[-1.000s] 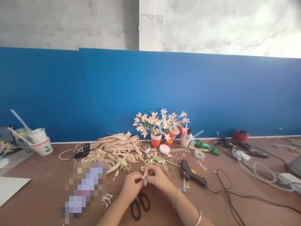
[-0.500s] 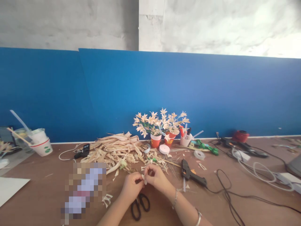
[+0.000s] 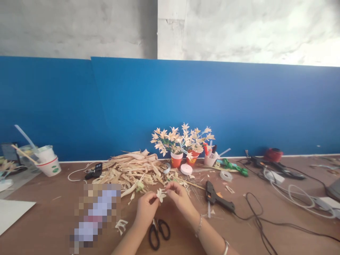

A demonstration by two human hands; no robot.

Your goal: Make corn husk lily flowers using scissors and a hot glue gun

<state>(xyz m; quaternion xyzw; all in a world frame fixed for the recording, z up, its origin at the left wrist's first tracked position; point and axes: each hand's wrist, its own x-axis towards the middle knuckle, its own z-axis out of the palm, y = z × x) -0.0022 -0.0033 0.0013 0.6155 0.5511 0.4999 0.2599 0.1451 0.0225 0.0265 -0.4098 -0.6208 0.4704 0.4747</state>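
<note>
A small cream flower with pointed petals [image 3: 160, 195], like dried husk, is pinched between the thumb and finger of my left hand [image 3: 146, 211]. On its right side, my right hand [image 3: 181, 199] has thumb and forefinger closed at a petal tip. Both hands are raised a little over the table. Beneath them, between the forearms, lie black-handled scissors [image 3: 159, 232], their blades partly hidden by my left hand. Past my fingers spreads a heap of dried husk strips [image 3: 132, 166].
Similar flowers stand in red-and-white cups [image 3: 176, 160] against the blue partition [image 3: 127, 106]. To the right are a black glue gun [image 3: 218, 199] with its cord, a clear tape roll [image 3: 226, 175] and tangled cables [image 3: 294, 194]. A white cup [image 3: 49, 165] stands far left.
My right hand has drawn slightly away to the right from my left. The flower's spread petals now show between my fingers, where only a small pale piece showed before.
</note>
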